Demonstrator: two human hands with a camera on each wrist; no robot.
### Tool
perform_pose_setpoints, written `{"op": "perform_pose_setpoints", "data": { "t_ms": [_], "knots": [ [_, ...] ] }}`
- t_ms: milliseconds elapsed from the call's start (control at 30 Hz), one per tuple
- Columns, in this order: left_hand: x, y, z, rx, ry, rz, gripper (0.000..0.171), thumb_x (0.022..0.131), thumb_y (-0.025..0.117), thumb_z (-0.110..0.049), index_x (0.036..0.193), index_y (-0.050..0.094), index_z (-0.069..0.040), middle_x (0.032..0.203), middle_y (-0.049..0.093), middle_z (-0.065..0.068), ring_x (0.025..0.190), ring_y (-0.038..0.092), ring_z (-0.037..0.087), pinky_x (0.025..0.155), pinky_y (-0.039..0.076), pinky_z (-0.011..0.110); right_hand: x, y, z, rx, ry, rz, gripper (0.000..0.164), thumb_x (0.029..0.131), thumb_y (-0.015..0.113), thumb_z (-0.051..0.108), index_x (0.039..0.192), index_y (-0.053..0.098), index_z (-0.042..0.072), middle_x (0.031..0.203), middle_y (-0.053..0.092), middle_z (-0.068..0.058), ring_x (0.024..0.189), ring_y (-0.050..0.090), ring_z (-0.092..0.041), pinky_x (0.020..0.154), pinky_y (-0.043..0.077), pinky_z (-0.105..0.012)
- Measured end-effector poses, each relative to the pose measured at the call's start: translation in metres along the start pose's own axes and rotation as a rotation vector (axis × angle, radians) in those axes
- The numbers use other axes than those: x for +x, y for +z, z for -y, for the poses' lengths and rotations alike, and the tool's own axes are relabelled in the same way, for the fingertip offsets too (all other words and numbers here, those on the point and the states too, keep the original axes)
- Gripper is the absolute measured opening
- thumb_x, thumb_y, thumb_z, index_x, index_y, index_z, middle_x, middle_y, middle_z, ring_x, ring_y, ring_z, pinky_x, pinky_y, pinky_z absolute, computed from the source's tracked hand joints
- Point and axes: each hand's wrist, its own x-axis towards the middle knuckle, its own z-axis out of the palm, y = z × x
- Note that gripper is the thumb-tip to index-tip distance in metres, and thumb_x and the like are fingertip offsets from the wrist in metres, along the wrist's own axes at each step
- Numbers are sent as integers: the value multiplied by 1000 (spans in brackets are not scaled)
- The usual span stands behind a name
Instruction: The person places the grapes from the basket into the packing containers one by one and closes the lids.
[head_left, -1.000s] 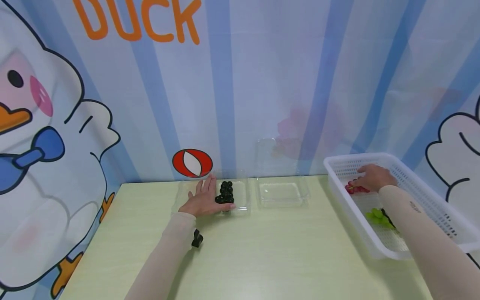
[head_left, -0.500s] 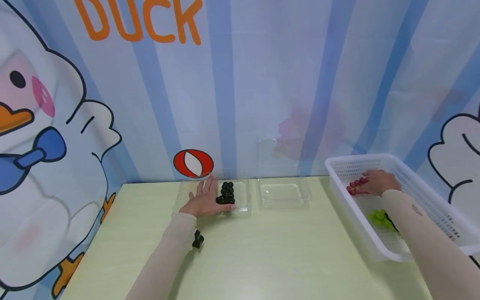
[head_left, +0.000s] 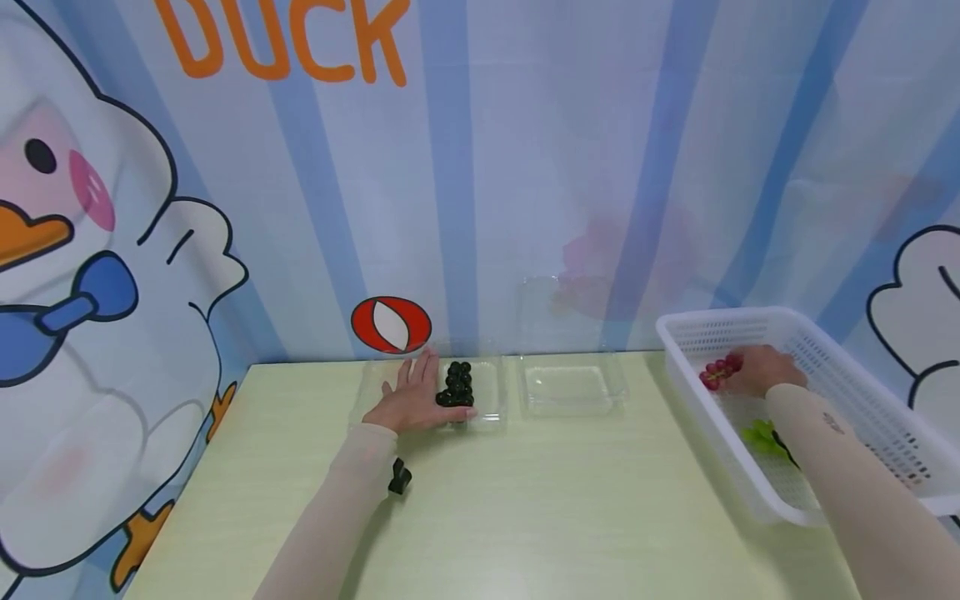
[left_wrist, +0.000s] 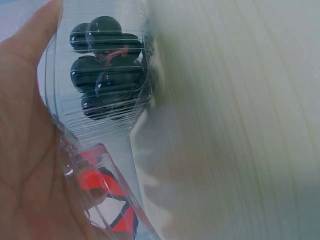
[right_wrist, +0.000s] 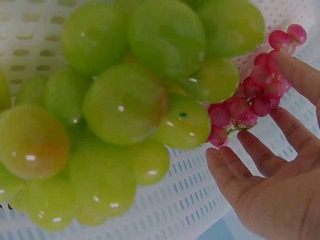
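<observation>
Red grapes (head_left: 717, 372) in the white basket (head_left: 708, 337), pinched by thumb and fingers of the nearer right hand (head_left: 768, 371), jutting leftward from the fingertips along a long axis slanting slightly toward the wearer. Hidden behind the hand in the head view, the gripped end; mostly masked there by the right sleeve (head_left: 847, 467), green grapes (right_wrist: 125, 102), cropped in the right wrist view. Well to the left, straight-fingered against a clear box (head_left: 491, 392) of black grapes (head_left: 457, 385), the left hand (head_left: 414, 402).

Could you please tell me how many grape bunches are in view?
3: black grapes in the clear container, red grapes at the right hand in the white basket, and green grapes there too. The right sleeve may hide others.
</observation>
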Motion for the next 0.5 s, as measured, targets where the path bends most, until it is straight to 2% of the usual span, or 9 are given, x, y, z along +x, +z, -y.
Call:
{"op": "perform_pose_setpoints", "data": {
  "t_ms": [133,367,500],
  "knots": [
    [-1,-1,-2,-3,-1,-3,130,75,60,-86,165,2,-10,172,-4,9,156,-1,43,112,9,79,-2,-1,2,-13,6,0,67,85,77,33,134,55,-6,123,54,-34,97,49,-47,74,45,-59],
    [-1,-3,-2,-3,3,4,130,75,60,-86,164,2,-9,172,-4,9,156,-1,44,112,9,79,0,-3,3,-26,-27,16,66,85,77,34,131,57,-8,120,58,-33,92,55,-40,76,49,-55],
    [0,-2,-1,-7,2,6,131,75,60,-86,164,2,-9,172,-5,9,156,-1,43,112,8,79,-1,-3,3,10,-25,26,69,85,78,34,135,55,-9,125,56,-34,95,56,-40,84,50,-62]
  ]
}}
